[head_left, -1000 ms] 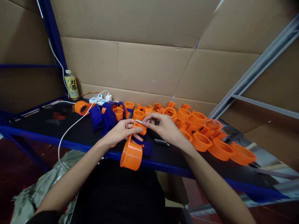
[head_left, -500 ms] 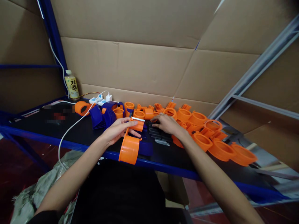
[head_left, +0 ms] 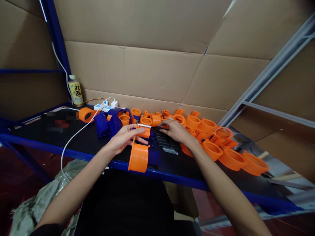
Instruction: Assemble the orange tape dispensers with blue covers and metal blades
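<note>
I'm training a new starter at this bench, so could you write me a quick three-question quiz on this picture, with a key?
1. Multiple choice: what runs along the top edge of the orange piece held in the left hand?
A) a blue ribbon
B) a light toothed strip
C) a red cord

2. True or false: the right hand is at the black pieces.

3. Fill in the side, as the camera sees it: the bottle stands to the ____ of the white power strip.

Key: 1. B; 2. True; 3. left.
</note>
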Available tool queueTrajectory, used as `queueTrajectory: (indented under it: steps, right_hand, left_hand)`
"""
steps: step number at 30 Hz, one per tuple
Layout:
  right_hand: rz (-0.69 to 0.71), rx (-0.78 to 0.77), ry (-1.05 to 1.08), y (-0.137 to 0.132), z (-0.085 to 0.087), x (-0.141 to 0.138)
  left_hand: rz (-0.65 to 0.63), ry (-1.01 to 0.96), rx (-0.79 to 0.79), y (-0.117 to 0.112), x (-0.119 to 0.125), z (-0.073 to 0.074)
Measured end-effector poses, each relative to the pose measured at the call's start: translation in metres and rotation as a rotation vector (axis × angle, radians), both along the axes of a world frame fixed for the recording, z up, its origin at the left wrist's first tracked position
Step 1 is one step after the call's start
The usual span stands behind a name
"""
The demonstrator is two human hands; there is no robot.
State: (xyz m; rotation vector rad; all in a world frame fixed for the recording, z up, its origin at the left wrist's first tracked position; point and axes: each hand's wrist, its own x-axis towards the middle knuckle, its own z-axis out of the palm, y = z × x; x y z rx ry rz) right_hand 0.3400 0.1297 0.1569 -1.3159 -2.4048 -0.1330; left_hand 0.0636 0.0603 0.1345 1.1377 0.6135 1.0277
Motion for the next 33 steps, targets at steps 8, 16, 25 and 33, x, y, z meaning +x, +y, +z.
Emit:
queueTrajectory:
  steps: [8, 16, 25, 33]
  right_hand:
    - [0.329, 0.053, 0.339, -0.061, 0.033, -0.039]
    - [0.219, 0.253, 0.468, -0.064, 0.003, -0.083]
    - [0.398, 0.195, 0.507, -0.066, 0.007, -0.085]
    - [0.182, -0.236, 0.041, -0.051, 0.007, -0.041]
  left_hand:
    - [0.051, -0.058, 0.008, 0.002, 0.003, -0.004]
    - [0.069, -0.020, 0.070, 0.002, 0.003, -0.006]
    - [0.224, -0.132, 0.029, 0.002, -0.002, 0.001]
    - [0.219, -0.233, -0.153, 0.011, -0.016, 0.003]
